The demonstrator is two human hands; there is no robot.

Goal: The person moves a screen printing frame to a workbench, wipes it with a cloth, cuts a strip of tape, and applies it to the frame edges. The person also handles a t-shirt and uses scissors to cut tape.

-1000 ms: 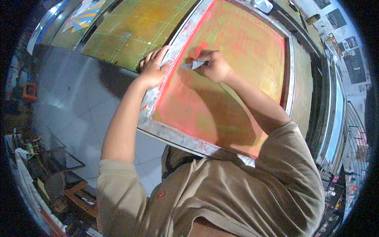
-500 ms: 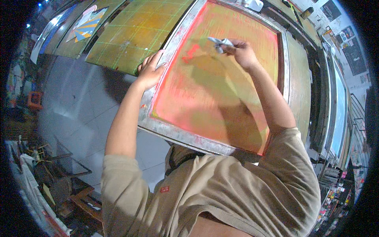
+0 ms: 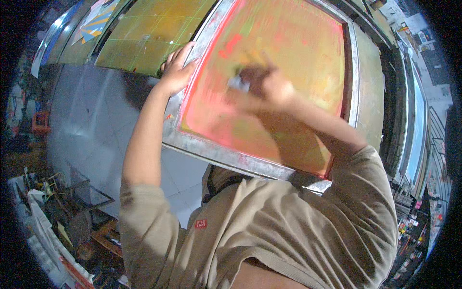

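Observation:
A large screen-printing frame with a grey metal border lies in front of me. Its orange-yellow mesh is streaked with pink and red. My left hand grips the left bar, thumb on top and fingers along the outer side. Over the middle-left of the mesh is my right hand, smeared by motion. A crumpled whitish cloth is held in its fingers; whether the cloth touches the mesh is hard to tell. A red smear shows on the mesh beyond that hand.
Left of the frame, a yellowish printing board with green grid lines adjoins it. Farther left lies a sheet with blue and orange stripes. Grey tiled floor shows below. An orange stool stands far left, bottles at lower right.
My right hand has swept with the cloth toward me and to the left over the mesh. My left hand keeps its hold on the frame's left bar. The whole view has shifted slightly.

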